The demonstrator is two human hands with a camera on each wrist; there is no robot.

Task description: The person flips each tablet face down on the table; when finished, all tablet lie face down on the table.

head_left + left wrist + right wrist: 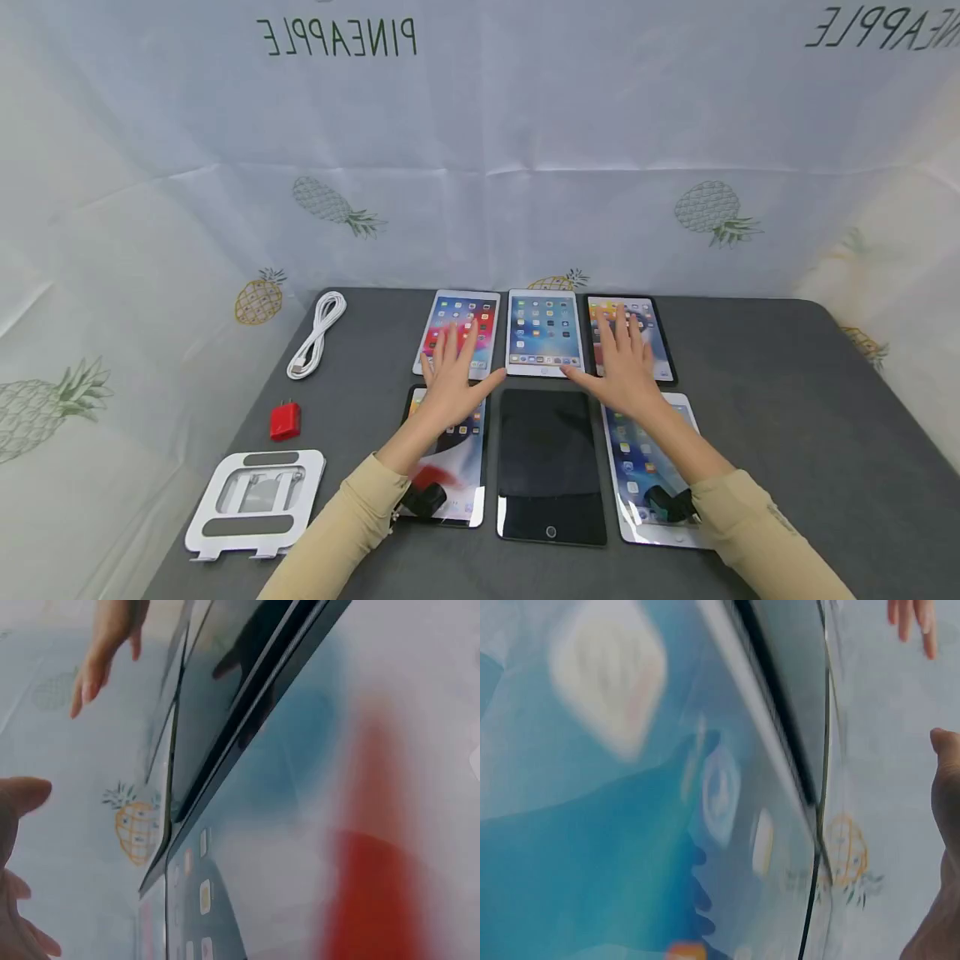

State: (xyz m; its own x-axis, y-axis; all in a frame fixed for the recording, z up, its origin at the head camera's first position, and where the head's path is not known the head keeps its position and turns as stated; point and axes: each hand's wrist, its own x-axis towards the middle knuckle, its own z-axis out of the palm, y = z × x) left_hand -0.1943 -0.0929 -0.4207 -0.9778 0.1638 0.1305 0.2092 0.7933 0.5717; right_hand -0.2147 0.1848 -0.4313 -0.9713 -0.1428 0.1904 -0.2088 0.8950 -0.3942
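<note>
Head view: left hand and right hand hover flat, fingers straight and spread, holding nothing, over lit tablets near the table's far edge.

Six tablets crowd the centre; bare table lies right

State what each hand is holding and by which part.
Nothing is held. The left hand and right hand are spread flat with straight fingers over the tablets, gripping none.
</note>
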